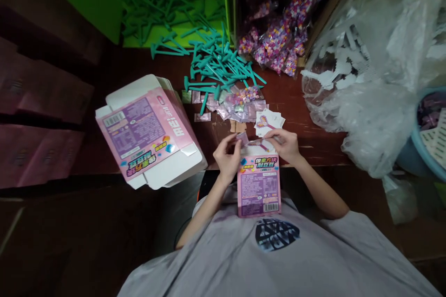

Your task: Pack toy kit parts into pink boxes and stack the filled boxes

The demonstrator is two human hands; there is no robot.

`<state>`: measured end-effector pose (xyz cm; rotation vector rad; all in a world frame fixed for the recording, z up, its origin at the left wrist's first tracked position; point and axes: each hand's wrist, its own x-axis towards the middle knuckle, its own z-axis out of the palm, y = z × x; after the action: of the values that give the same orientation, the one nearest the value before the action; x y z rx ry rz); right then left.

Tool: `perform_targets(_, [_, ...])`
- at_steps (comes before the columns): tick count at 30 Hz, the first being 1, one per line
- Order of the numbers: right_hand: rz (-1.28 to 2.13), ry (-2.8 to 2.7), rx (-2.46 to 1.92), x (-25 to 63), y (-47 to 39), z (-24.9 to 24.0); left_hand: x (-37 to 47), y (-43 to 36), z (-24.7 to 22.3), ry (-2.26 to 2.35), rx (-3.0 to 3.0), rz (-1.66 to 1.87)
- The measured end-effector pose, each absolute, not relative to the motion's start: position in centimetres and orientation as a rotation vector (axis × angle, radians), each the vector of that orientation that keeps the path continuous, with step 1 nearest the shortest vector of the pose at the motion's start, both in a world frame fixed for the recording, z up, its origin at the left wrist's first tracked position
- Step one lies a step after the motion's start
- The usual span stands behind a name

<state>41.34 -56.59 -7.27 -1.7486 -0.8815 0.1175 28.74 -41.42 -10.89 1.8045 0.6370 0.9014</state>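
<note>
A pink and purple printed box (259, 190) stands against my shirt, its upper end at the table edge between my hands. My left hand (226, 158) is closed in a pinch on a small pinkish sachet (242, 138) beside the box's top left corner. At the top right corner, my right hand (285, 145) pinches a printed card (262, 145) with a pink picture, lying across the box's opening. More white picture cards (275, 119) lie just beyond. Small sachets (249, 112), a bag of coloured beads (245, 96) and brown paper pieces (238, 126) lie ahead of my hands.
Flattened pink boxes (139, 134) are stacked at left. Teal plastic hammers (216, 65) spill from a green bin (174, 39). Bead bags (278, 41) fill a carton behind. At right are a clear bag of white pieces (343, 65) and a blue basket (423, 144).
</note>
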Motion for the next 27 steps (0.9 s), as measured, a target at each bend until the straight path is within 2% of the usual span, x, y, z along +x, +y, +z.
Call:
perform_targets(4, [0.237,-1.256,-1.774,40.1,-56.7,-6.7,27.7,-41.6,-10.3,0.280,2.212,0.750])
perform_targets(7, [0.115,-1.219,-1.945,44.2,-56.8,-6.2,28.4,-41.2,-9.7,0.219,2.347,0.716])
perform_targets(10, [-0.204,-0.761,-2.386,53.0,-56.4,-6.2,31.7,-39.6,-9.0,0.455,2.357,0.806])
perform_targets(12, [-0.302,-0.624,-2.495,59.0,-56.1,-6.5,34.9,-37.7,-8.8,0.750,2.329,0.891])
perform_targets(16, [-0.202,-0.625,-2.702,65.5,-56.2,-7.2,39.5,-33.5,-8.9,1.030,2.373,0.708])
perform_targets(19, [-0.221,-0.744,-2.818,65.9,-57.0,-7.2,39.9,-31.9,-9.6,1.047,2.374,0.611])
perform_targets(23, [-0.448,-0.963,-2.943,64.0,-56.3,-6.0,39.4,-31.5,-10.5,1.128,2.320,0.660])
perform_targets(27, [-0.417,-1.191,-2.814,60.0,-51.9,-5.0,39.5,-30.9,-11.1,1.029,2.238,0.778])
